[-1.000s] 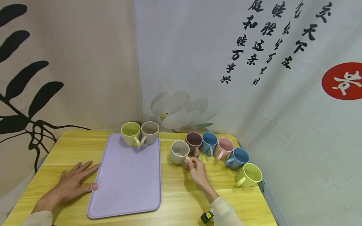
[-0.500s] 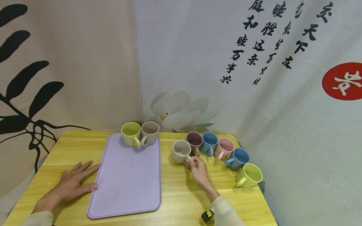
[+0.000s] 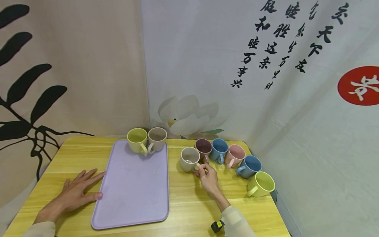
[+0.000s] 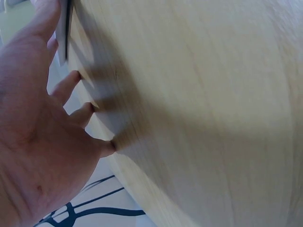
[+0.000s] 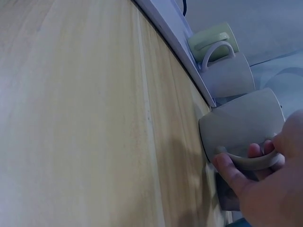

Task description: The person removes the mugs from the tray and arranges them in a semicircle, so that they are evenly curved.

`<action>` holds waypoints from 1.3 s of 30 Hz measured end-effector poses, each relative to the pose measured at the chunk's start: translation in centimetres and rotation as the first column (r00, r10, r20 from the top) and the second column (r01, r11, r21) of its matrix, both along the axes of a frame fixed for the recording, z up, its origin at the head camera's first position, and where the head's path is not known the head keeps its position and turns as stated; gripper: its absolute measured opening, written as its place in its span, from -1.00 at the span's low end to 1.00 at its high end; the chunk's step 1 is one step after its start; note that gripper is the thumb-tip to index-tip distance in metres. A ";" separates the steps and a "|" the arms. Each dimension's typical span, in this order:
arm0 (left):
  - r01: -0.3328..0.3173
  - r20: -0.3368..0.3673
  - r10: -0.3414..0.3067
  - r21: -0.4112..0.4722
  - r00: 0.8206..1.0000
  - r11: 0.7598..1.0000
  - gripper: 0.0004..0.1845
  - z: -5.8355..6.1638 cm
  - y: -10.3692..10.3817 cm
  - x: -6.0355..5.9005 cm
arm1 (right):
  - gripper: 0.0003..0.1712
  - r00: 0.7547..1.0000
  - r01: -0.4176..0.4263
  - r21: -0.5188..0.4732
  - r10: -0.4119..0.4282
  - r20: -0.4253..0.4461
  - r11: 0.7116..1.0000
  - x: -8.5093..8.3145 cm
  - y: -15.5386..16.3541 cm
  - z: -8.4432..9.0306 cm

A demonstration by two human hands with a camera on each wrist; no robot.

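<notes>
My right hand [image 3: 209, 180] pinches the handle of a pale grey mug [image 3: 187, 161], upright close over the table between the tray and the mug row. In the right wrist view, fingers curl through that mug's handle [image 5: 253, 162]. My left hand [image 3: 73, 195] lies spread, thumb and index fingertips at the left edge of a lilac tray [image 3: 134, 187]. Other fingertips of the left hand [image 4: 52, 127] rest on the wooden table in the left wrist view. At the tray's far end stand a yellow-green mug [image 3: 136, 142] and a greyish-beige mug [image 3: 158, 140], side by side.
Right of the held mug curves a row: a dark purple mug [image 3: 203, 149], a blue mug [image 3: 219, 149], a pink mug [image 3: 235, 154], another blue mug [image 3: 250, 166] and a lime mug [image 3: 262, 183]. A fabric backdrop [image 3: 192, 65] hangs behind the table.
The right hand and the grey mug have shifted slightly to the right since a second ago, then stayed put. The left hand and tray have not moved.
</notes>
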State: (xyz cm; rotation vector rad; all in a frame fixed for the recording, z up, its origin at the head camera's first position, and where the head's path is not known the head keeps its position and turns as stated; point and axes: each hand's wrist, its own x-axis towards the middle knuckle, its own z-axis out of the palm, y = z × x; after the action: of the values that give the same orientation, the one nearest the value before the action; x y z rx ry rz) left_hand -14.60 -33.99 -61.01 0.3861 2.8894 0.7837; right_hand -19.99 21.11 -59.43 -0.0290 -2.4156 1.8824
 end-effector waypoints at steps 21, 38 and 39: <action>0.007 -0.013 -0.007 -0.002 1.000 1.000 -0.03 0.0 0.0 0.0 | -0.65 1.000 -0.010 0.020 0.011 -0.008 1.000 0.0 0.5 0.6; 0.002 -0.009 -0.002 -0.004 1.000 1.000 -0.03 0.3 0.2 0.0 | -0.65 0.996 -0.073 0.198 0.080 -0.031 0.978 0.6 1.2 0.9; 0.002 -0.009 -0.002 -0.005 1.000 1.000 -0.03 0.2 0.2 0.0 | -0.65 0.996 -0.076 0.216 0.086 -0.038 0.974 0.6 1.2 0.9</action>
State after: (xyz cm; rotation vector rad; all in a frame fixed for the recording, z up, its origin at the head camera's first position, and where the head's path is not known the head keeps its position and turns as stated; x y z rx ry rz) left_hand -14.58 -33.83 -60.76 0.3927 2.8985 0.7768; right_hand -19.39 22.35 -58.56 0.1274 -2.6086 1.6207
